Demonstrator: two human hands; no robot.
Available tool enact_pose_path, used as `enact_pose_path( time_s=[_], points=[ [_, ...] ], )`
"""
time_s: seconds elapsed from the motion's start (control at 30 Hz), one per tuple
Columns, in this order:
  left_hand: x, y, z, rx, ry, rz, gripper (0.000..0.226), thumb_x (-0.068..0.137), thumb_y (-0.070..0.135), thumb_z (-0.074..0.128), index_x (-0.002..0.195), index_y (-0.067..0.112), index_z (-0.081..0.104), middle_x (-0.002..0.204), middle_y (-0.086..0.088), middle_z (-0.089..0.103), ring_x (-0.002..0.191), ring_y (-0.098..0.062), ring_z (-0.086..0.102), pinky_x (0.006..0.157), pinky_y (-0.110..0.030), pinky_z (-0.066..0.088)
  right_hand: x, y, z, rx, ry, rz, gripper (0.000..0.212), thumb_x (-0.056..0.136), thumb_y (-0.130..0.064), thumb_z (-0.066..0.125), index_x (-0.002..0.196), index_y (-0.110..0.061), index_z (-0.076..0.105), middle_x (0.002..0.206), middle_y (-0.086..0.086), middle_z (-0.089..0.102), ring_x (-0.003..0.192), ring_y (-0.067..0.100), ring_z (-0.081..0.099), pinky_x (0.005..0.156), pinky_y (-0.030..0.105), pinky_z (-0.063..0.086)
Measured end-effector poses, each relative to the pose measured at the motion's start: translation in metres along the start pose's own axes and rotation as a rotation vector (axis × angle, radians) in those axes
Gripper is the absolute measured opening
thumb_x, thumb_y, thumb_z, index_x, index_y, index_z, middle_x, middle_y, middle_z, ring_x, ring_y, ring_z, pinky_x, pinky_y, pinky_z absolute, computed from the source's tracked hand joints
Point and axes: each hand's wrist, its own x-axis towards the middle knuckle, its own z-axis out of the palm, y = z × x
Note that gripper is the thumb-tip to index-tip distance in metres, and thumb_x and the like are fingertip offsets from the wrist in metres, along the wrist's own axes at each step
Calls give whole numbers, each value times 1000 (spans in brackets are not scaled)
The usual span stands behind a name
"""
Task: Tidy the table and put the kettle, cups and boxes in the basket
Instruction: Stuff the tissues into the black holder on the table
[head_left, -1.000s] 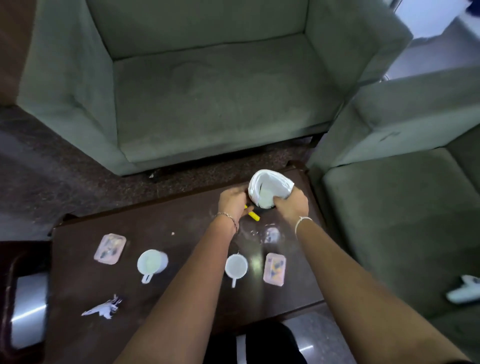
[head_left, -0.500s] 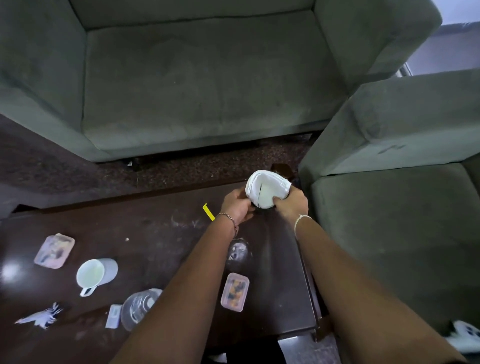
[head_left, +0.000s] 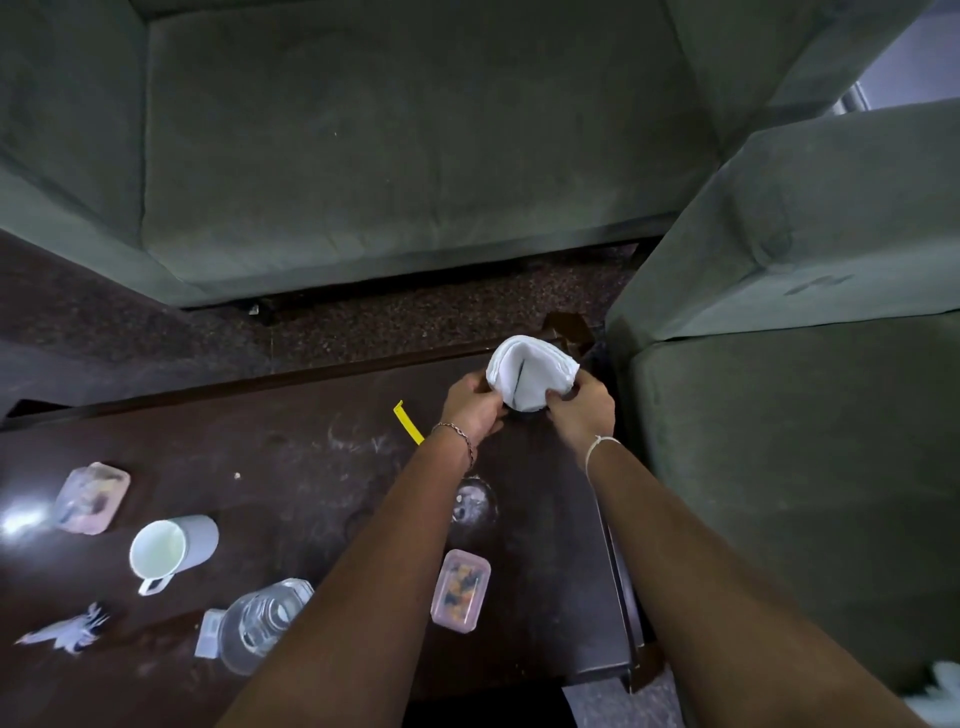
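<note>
Both hands hold a folded white cloth (head_left: 530, 376) above the far right corner of the dark table (head_left: 291, 467). My left hand (head_left: 475, 408) grips its left side and my right hand (head_left: 582, 408) pinches its right side. On the table lie a white cup (head_left: 171, 545) on its side, a clear glass kettle (head_left: 260, 621) partly hidden by my left forearm, a pinkish lidded box (head_left: 92, 497) at the left and a second box (head_left: 460, 590) between my arms. No basket is in view.
A yellow strip (head_left: 408, 422) lies on the table near my left wrist. A small white toy figure (head_left: 67, 631) sits at the left front. Grey-green sofas (head_left: 363, 145) stand behind the table and on its right (head_left: 810, 415). White smears mark the tabletop.
The view has swung right and closer; the kettle came into sight and the second cup dropped out of it. Both hands kept hold of the cloth, now refolded with a dark slit showing.
</note>
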Motion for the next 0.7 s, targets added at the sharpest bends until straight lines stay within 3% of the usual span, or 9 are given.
enact_pose_path(
  time_s=[0.3,0.4,0.5,0.63,0.7],
  points=[
    [-24,-2,-6,63,-11,35,33,84,-2,44,88,27,61,75,2,60,69,-12,57,62,-22,49,-26,3,0,-14,25,-29,49,81,-19,69,128,-13,58,123,14,63,116,31,57,100,42,46],
    [-45,0,-11,10,1,24,42,89,1,42,117,29,54,76,5,57,66,-8,54,61,-19,47,-49,4,-2,-15,50,-37,54,80,-16,71,132,-11,53,127,14,60,120,31,54,102,42,43],
    [-65,-2,-19,-16,22,7,48,91,0,41,137,15,46,85,3,56,66,-9,53,61,-21,45,-72,4,-2,-8,52,-28,59,80,-13,72,134,-7,49,130,14,58,124,29,51,104,39,40],
    [-90,-12,-40,-39,38,40,47,93,-2,41,138,10,45,75,6,48,62,-8,49,54,-18,41,-102,0,1,-24,49,-48,57,81,-16,72,133,-8,48,124,10,60,118,27,55,100,35,42],
    [-102,-20,-57,-62,65,78,45,93,-3,42,135,8,48,85,3,55,65,-10,51,56,-18,42,-120,-4,5,-42,38,-69,56,82,-16,72,132,-10,49,124,10,61,117,26,56,100,35,42]
  ],
)
